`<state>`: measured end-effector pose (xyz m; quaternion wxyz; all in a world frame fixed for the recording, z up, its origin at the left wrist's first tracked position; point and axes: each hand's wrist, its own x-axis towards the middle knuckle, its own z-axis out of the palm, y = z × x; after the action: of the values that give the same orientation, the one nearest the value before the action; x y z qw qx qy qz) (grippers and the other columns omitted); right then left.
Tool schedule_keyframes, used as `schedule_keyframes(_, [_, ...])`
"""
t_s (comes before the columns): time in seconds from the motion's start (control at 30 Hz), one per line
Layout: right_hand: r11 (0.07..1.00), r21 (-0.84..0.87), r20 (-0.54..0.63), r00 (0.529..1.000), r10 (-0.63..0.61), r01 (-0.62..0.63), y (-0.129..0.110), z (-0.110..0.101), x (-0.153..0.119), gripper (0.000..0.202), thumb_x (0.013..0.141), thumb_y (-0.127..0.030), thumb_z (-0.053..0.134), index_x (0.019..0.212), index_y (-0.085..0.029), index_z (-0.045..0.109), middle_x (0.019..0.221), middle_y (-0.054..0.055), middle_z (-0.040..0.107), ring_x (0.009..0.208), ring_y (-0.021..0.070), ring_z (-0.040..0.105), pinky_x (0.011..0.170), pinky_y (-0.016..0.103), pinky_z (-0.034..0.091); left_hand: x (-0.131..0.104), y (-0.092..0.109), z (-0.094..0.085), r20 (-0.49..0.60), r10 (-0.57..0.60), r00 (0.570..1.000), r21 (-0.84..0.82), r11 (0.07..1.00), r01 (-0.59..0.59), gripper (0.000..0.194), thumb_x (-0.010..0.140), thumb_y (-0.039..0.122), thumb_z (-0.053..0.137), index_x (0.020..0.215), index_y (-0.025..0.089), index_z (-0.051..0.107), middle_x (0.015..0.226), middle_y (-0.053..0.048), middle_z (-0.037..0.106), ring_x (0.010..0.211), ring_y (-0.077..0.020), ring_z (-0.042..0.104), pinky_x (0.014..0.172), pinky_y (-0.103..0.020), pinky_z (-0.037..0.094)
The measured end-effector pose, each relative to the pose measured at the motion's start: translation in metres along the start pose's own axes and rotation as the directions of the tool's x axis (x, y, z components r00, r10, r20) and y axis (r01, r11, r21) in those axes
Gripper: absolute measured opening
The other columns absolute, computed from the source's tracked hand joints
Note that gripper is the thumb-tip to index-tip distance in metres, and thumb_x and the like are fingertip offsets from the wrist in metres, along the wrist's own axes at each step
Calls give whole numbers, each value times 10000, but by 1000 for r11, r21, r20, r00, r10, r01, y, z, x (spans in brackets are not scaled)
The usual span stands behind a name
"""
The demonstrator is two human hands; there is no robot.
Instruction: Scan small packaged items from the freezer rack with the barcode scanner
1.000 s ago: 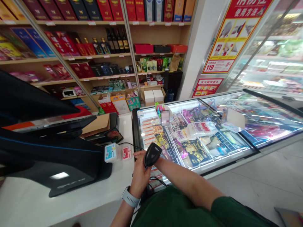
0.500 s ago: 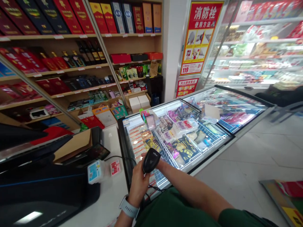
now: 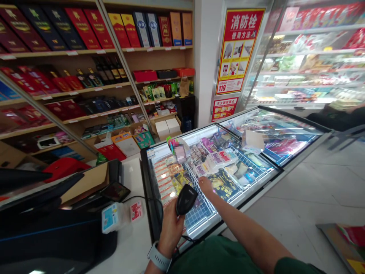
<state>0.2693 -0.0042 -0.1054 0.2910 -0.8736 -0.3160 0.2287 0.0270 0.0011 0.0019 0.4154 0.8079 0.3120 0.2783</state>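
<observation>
My left hand [image 3: 170,224], with a pale watch strap at its wrist, is wrapped round a black barcode scanner [image 3: 186,199]. The scanner's cable runs down by the wrist and over the counter. My right hand [image 3: 206,186] reaches over the glass-topped freezer [image 3: 245,201], close to several clear packs with purple and red labels [image 3: 218,159] lying on the glass. Its fingers point away from me and are mostly hidden, so whether they touch a pack is unclear. Two clear plastic boxes, one with a blue label [image 3: 110,217] and one with a red label [image 3: 136,211], sit on the counter [image 3: 131,243].
Left of me stands a dark checkout machine [image 3: 57,236] beside an open cardboard box [image 3: 85,182]. A small carton [image 3: 253,141] and a colourful item [image 3: 176,148] lie on the freezer. Shelves with boxed goods [image 3: 76,53] line the back. A person sits at far right.
My right hand has moved from behind the scanner forward and right, over the freezer. The scanner remains in my left hand. The view has tilted slightly up.
</observation>
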Motion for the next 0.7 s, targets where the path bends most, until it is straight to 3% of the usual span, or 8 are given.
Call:
schedule_keyframes(0.17, [927, -315, 104, 978, -179, 203, 6, -20, 43, 435, 832, -74, 464, 1256, -134, 539, 1341, 156, 517, 1246, 233, 470, 1023, 318, 369, 1, 11, 7, -50, -28, 998, 26, 999, 29, 446, 775, 152, 532, 1219, 163, 560, 1207, -138, 625, 1164, -288, 561, 1019, -500, 419])
schedule_keyframes(0.3, [807, -445, 267, 918, -294, 387, 4, -24, 78, 611, 802, -65, 535, 1391, -172, 414, 1539, 138, 268, 1405, 272, 259, 1093, 369, 319, -3, 13, 11, -86, -54, 995, 71, 996, 60, 469, 753, 130, 525, 1221, 159, 555, 1211, -141, 623, 1156, -291, 562, 1009, -504, 426])
schedule_keyframes(0.4, [731, -485, 357, 872, -335, 480, 0, -21, 100, 577, 868, -81, 464, 1422, -214, 372, 1556, 115, 237, 1430, 286, 199, 1081, 416, 342, -7, 15, 12, -106, -63, 992, 125, 989, 76, 504, 737, 113, 515, 1239, 155, 544, 1230, -144, 617, 1168, -292, 555, 1010, -506, 425])
schedule_keyframes(0.5, [672, -503, 428, 832, -352, 543, -4, -20, 115, 518, 901, -119, 472, 1403, -219, 394, 1504, 133, 340, 1396, 294, 281, 1042, 434, 392, -9, 18, 13, -135, -62, 989, 165, 983, 85, 524, 733, 107, 500, 1253, 158, 540, 1233, -139, 620, 1173, -287, 554, 1004, -496, 434])
schedule_keyframes(0.6, [626, -518, 475, 805, -356, 583, -7, -22, 123, 432, 908, -269, 556, 1324, -191, 470, 1359, 123, 495, 1228, 274, 491, 966, 470, 460, -9, 24, 14, -174, -69, 982, 190, 976, 102, 531, 730, 113, 499, 1256, 167, 548, 1219, -131, 632, 1154, -286, 571, 982, -483, 455])
schedule_keyframes(0.7, [597, -525, 489, 789, -373, 607, -10, -25, 123, 377, 903, -348, 570, 1235, -174, 529, 1245, 87, 559, 1067, 224, 583, 893, 455, 507, -9, 28, 16, -195, -72, 978, 201, 973, 111, 503, 734, 124, 505, 1230, 167, 570, 1205, -131, 641, 1145, -287, 580, 976, -477, 460])
